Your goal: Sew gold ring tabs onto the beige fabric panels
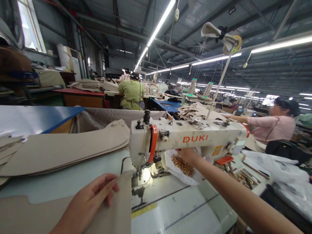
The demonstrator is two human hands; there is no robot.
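My left hand (pixel 96 191) is over a beige fabric panel (pixel 114 211) on the table, with thumb and fingers pressed together; whatever is between them is hidden. My right hand (pixel 187 155) reaches under the arm of a white sewing machine (pixel 175 135), at a white plastic bag (pixel 172 165) of small gold-coloured metal pieces (pixel 182 165). Its fingers are mostly hidden behind the machine. The panel's right edge lies just left of the lit needle area (pixel 143 175).
Stacked beige panels (pixel 73 149) lie at the left, beside a blue-topped table (pixel 36 117). On the right are a tray of metal tools (pixel 247 178) and clear plastic bags (pixel 287 175). A person in green (pixel 132 92) and one in pink (pixel 270 125) are farther off.
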